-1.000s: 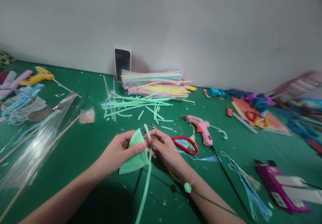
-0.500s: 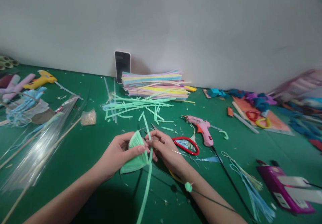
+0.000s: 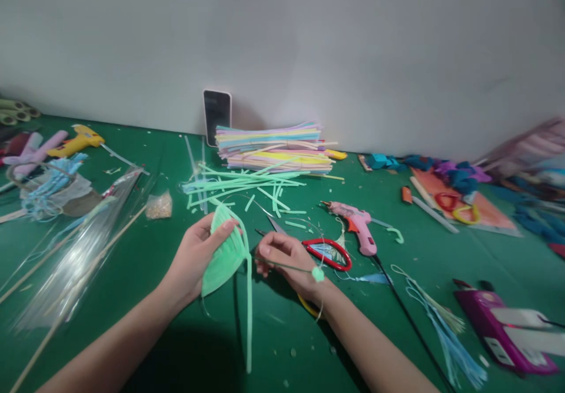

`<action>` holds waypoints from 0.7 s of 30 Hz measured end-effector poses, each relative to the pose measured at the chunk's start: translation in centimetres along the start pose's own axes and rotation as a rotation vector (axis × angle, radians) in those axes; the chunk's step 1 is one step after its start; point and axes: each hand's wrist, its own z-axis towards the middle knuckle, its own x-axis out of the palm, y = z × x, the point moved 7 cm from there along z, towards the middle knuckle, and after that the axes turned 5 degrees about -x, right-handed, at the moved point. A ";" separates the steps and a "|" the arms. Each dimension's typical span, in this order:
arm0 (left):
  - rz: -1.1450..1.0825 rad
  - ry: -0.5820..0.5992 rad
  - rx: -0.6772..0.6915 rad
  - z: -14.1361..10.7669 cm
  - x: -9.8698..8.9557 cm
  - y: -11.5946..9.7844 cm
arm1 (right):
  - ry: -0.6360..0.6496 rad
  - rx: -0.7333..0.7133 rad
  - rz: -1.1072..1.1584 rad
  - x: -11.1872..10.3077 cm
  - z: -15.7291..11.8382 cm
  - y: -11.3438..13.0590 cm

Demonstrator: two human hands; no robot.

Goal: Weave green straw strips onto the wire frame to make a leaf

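My left hand (image 3: 190, 259) grips a fan-shaped mint-green pipe cleaner piece (image 3: 224, 260), its thumb on top and its fingers behind. From the right edge of this piece, a long green pipe cleaner (image 3: 249, 328) hangs toward me. Just to the right, my right hand (image 3: 285, 257) is closed in a pinch on a thin dark wire stem (image 3: 285, 265). A small green ball (image 3: 318, 274) tips the stem, over my wrist. Red-handled scissors (image 3: 344, 257) lie partly under and beside my right hand. A fine clear thread loops around there, its ends hard to make out.
Behind my hands lie loose green pipe cleaners (image 3: 247, 182) and pastel bundles (image 3: 273, 146), with a phone (image 3: 218, 116) against the wall. A pink glue gun (image 3: 359, 225) and purple power strip (image 3: 498, 328) are right; clear wrappers (image 3: 88, 252) and a bead bag (image 3: 159, 206) are left.
My hands have moved apart. The green piece has shifted left and turned more upright in my left hand. The long strip now hangs straight down, and the ball-tipped stem lies across my right hand.
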 end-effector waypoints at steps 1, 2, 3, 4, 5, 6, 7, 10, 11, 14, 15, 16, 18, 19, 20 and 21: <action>-0.008 -0.009 0.005 0.1 -0.1 -0.1 | 0.042 0.004 -0.037 0.2 -0.1 0.0; -0.013 -0.009 0.005 0.1 -0.1 -0.1 | 0.079 0.005 -0.068 0.3 -0.2 0.0; -0.014 -0.005 0.000 0.1 0.0 -0.1 | 0.115 0.010 -0.097 0.4 -0.4 -0.1; -0.013 0.000 -0.007 0.1 0.0 -0.1 | 0.148 0.015 -0.122 0.5 -0.5 0.0; -0.015 -0.001 -0.010 0.1 0.0 0.0 | 0.184 0.022 -0.139 0.6 -0.6 0.0; -0.020 -0.007 -0.008 0.1 0.0 0.0 | 0.223 0.032 -0.152 0.8 -0.7 0.1; -0.024 -0.017 -0.003 0.1 -0.1 -0.1 | 0.265 0.043 -0.165 1.0 -0.8 0.1; -0.017 -0.032 0.021 0.0 -0.2 -0.2 | 0.315 0.060 -0.209 1.5 -0.9 0.2; -0.010 -0.028 0.024 0.0 -0.1 -0.1 | 0.307 0.058 -0.235 1.6 -0.9 0.2; -0.005 -0.023 0.005 -0.1 0.2 0.2 | 0.269 0.047 -0.316 1.6 -0.8 -0.1; -0.008 -0.026 -0.012 -0.2 0.3 0.4 | 0.260 0.044 -0.335 1.6 -0.8 -0.3; -0.014 -0.030 -0.033 -0.3 0.4 0.6 | 0.250 0.040 -0.350 1.5 -0.8 -0.5; -0.038 -0.034 -0.078 -0.5 0.6 1.0 | 0.223 0.023 -0.384 1.3 -0.8 -0.8; -0.052 -0.033 -0.100 -0.5 0.7 1.2 | 0.203 0.006 -0.407 1.2 -0.8 -0.8; -0.065 -0.030 -0.118 -0.6 0.8 1.3 | 0.183 -0.016 -0.438 1.1 -0.8 -0.8; -0.076 -0.028 -0.132 -0.7 0.9 1.4 | 0.166 -0.045 -0.477 1.1 -0.8 -0.7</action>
